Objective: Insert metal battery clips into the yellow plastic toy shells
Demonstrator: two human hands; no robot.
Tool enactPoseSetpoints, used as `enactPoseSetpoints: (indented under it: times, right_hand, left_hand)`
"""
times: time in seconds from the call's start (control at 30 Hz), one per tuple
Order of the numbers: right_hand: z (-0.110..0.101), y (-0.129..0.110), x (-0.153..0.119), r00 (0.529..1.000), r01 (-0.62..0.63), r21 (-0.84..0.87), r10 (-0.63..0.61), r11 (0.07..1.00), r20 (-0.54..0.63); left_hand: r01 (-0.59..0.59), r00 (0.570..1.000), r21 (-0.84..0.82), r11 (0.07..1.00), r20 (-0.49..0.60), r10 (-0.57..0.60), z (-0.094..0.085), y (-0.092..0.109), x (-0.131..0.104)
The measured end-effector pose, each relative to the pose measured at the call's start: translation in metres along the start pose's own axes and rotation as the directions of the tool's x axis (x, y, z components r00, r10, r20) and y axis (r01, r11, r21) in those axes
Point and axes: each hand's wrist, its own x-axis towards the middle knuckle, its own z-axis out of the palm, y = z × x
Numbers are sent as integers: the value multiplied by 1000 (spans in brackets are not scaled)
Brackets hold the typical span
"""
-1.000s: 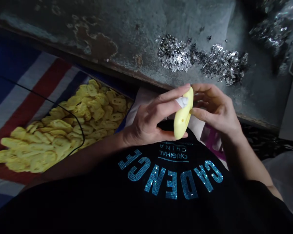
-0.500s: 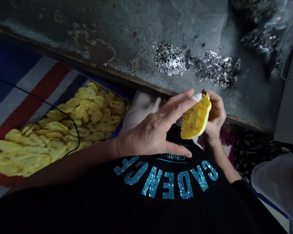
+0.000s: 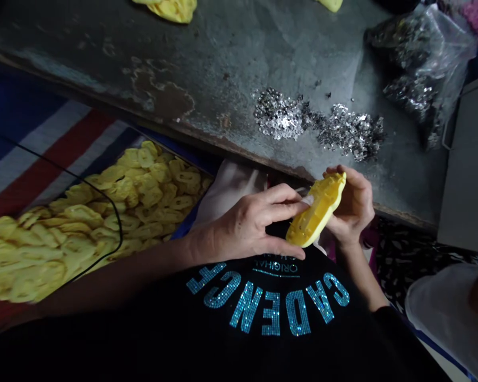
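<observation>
A hollow yellow plastic shell (image 3: 321,207) is tilted in front of my chest, its ribbed inside facing up and left. My right hand (image 3: 352,204) holds it by the far side, fingers curled behind the upper end. My left hand (image 3: 258,220) is at its near side. The fingertips, one wrapped in something white, reach onto the inside while the thumb lies along the lower end. Whether a small part is pinched there, I cannot make out. Just beyond my hands, a pile of small shiny metal pieces (image 3: 281,114) lies on the worn grey table (image 3: 223,69).
A second heap of metal pieces (image 3: 352,132) adjoins the first. A clear plastic bag (image 3: 434,63) of similar pieces stands back right. Many yellow shells (image 3: 91,223) lie on striped cloth (image 3: 56,143) at left, a black cable (image 3: 115,212) across them. Another yellow piece (image 3: 175,8) sits at the table's back.
My left fingers have moved down and bent in against the shell, which has tipped more edge-on and come slightly lower. The view has shifted, showing more of the table's back.
</observation>
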Motion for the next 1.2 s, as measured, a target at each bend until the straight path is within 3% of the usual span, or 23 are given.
enactPoseSetpoints:
  times: [0.07,0.17,0.3,0.37,0.47,0.53,0.6,0.7,0.83,0.97,1.2]
  right_hand:
    - [0,-4,6,1000,1,-27,0,1000,29]
    - [5,-12,20,987,-49,-119,67,992,149]
    - [16,-16,49,881,-58,-162,127,985,456]
    - [24,-7,67,865,6,-196,93,981,493]
    - [38,15,93,908,188,-463,27,866,418]
    - [45,29,101,896,286,-600,14,747,445]
    - [45,37,99,870,358,-628,-3,691,492]
    - [30,39,85,881,391,-603,-94,695,463]
    - [10,32,69,948,250,-561,-82,789,307]
    - [18,31,69,957,135,-518,25,844,289]
    - [34,29,88,918,142,-648,146,748,370]
  left_hand:
    - [39,999,-82,996,-23,-41,-1,-4,-3]
    - [211,969,-286,935,-65,-239,-3,-10,-15]
    - [400,896,-435,807,-2,-445,-12,-17,-37]
    - [442,848,-566,696,9,-530,-19,-19,-46]
    - [431,753,-735,523,-26,-658,-28,-21,-54]
    - [410,687,-786,463,-68,-724,-33,-22,-55]
    - [395,641,-807,440,-101,-761,-35,-23,-54]
    - [371,651,-810,454,-122,-749,-36,-27,-55]
    - [344,675,-810,474,-137,-725,-33,-33,-55]
    - [378,650,-789,484,-146,-746,-30,-31,-53]
    - [446,668,-706,551,-147,-729,-27,-26,-51]
